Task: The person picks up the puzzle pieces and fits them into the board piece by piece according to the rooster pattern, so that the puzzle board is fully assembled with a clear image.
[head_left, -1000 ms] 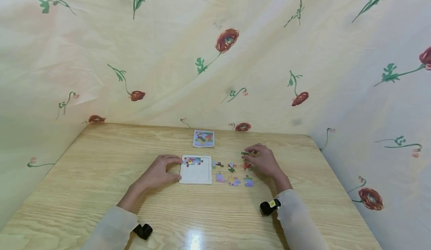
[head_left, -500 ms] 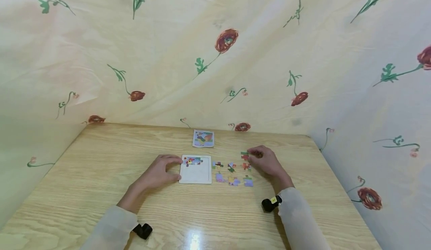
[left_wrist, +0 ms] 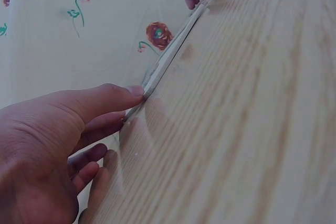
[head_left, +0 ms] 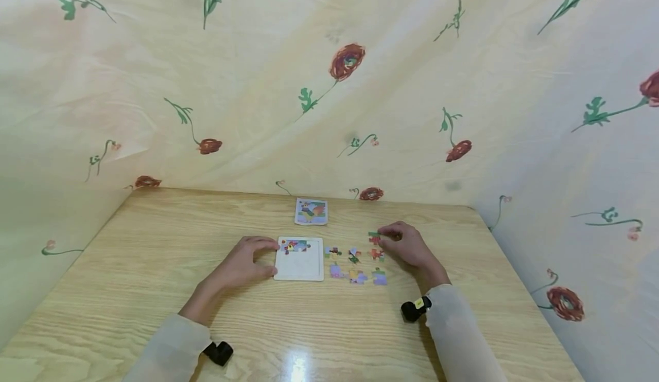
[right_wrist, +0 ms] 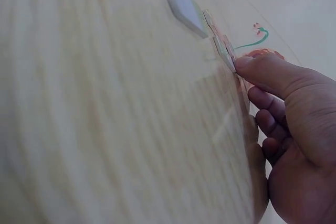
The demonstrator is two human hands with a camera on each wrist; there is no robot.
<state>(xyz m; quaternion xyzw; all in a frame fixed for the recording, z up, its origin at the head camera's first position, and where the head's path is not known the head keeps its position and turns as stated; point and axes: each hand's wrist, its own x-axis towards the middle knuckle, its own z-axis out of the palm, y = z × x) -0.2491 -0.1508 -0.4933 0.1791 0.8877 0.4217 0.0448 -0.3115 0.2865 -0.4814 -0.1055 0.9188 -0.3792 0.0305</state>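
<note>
White tray (head_left: pixel 300 266), red-and-green puzzle piece (head_left: pixel 373 238), red-flowered cream cloth (head_left: pixel 257 56), tan table (head_left: pixel 329 313)

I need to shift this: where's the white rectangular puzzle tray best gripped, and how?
Probably pinch the white rectangular puzzle tray by its thin near rim, from the person's side: that edge is free; the left hand holds the left and multicoloured jigsaw pieces crowd the right.

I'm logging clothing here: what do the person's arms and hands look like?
The left sleeve and right sleeve are pale and plain. Left hand and right hand are gloveless. The left wrist camera and right wrist camera are black; the right one bears a yellow label.
</note>
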